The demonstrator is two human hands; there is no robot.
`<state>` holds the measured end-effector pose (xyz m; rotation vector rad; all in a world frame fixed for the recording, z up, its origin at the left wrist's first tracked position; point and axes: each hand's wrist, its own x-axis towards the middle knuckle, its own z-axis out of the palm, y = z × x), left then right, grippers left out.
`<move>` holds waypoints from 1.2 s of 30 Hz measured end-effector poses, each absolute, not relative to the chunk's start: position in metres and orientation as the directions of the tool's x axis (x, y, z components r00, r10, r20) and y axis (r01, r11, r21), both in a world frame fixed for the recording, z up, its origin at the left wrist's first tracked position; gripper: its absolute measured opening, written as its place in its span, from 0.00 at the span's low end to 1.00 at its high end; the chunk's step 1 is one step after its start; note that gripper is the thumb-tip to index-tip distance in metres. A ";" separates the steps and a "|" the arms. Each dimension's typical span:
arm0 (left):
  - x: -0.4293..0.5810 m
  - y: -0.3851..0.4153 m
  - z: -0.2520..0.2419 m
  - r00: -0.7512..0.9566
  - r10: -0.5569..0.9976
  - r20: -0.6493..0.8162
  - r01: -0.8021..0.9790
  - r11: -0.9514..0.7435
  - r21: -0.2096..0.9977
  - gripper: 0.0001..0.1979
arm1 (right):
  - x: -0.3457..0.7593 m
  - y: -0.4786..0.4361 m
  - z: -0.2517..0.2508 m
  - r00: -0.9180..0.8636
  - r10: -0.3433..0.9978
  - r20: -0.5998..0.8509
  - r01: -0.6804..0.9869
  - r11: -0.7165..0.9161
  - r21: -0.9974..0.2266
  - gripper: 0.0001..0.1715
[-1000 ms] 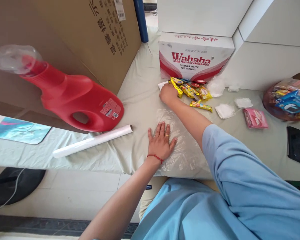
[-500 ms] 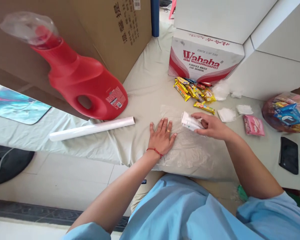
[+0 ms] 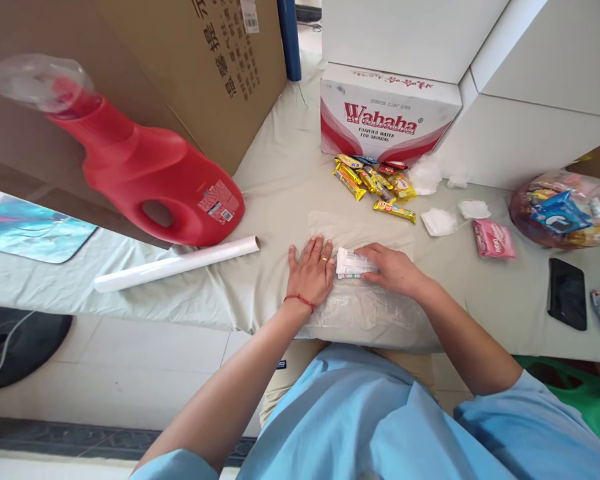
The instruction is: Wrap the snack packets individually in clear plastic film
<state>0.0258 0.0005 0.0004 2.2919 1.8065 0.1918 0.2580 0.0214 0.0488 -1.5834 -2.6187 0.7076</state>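
Observation:
My left hand [image 3: 310, 272] lies flat with its fingers stretched out, pressing on a sheet of clear plastic film [image 3: 360, 313] spread over the cloth. Close to its right side, my right hand [image 3: 393, 268] grips a small white printed packet [image 3: 351, 263], which is low over or on the film; I cannot tell whether it touches. The packet looks layered, and its right end is hidden under my fingers. Left of my hands lies a roll of clear wrap [image 3: 177, 265]. Beyond the film are several small snack packets [image 3: 367, 179], with one yellow snack bar [image 3: 395, 211] nearer.
A big red jug [image 3: 165, 180] stands at the left before a brown carton [image 3: 220, 80]. A Wahaha water carton [image 3: 387, 117] is at the back. Rightward are white folded pads [image 3: 439, 222], a pink packet [image 3: 494, 239], a bowl of snacks [image 3: 563, 210] and a black phone [image 3: 567, 293].
My right hand has carried the white packet left and down, onto or just above the film, next to my left hand. My left hand stays flat. The view has shifted slightly.

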 end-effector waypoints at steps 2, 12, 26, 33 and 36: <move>0.026 0.001 0.001 0.236 0.971 -0.035 0.944 -0.221 0.244 0.30 | 0.255 0.018 0.048 -0.503 0.827 -0.250 0.845 0.410 -0.343 0.36; 0.026 0.001 -0.002 0.227 0.974 -0.025 0.951 -0.216 0.223 0.30 | 0.259 0.019 0.057 -0.438 0.873 -0.216 0.888 0.382 -0.255 0.35; 0.027 0.001 0.001 0.168 0.985 -0.028 0.960 -0.157 0.233 0.31 | 0.244 0.026 0.045 -0.490 0.852 -0.187 0.849 0.417 -0.326 0.34; 0.027 0.001 0.002 0.166 0.986 -0.022 0.958 -0.156 0.240 0.31 | 0.238 0.027 0.044 -0.485 0.859 -0.162 0.835 0.400 -0.377 0.35; 0.026 0.001 0.002 0.168 0.985 -0.027 0.958 -0.157 0.240 0.31 | 0.236 0.026 0.043 -0.497 0.850 -0.172 0.831 0.410 -0.376 0.35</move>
